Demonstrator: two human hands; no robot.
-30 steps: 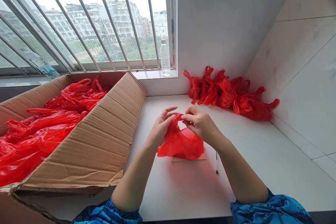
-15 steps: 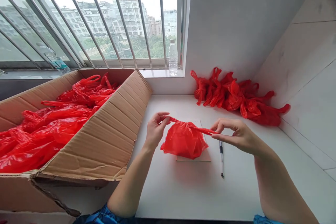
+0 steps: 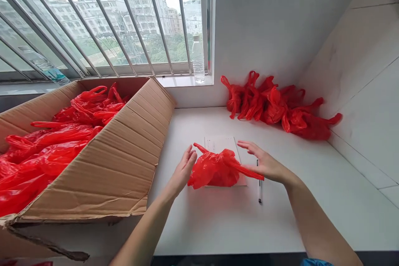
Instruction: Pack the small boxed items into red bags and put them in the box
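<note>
L hand [image 3: 182,171] is open and holds nothing; R hand [image 3: 264,163] is also open, w/o grip, its palm just above the handle [image 3: 249,172] of the red bag [image 3: 215,171]. The bag sits between them on a paper sheet [image 3: 218,144], which gives a flat base. From the bag, pen [image 3: 259,187] is at 4 o'clock, box [image 3: 93,178] of bags at 9 o'clock, and bag pile [image 3: 274,106] at 1 o'clock.

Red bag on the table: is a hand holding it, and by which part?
No, nothing is held. The left hand and right hand are both open beside the red bag, and its handle just reaches the right hand.
</note>
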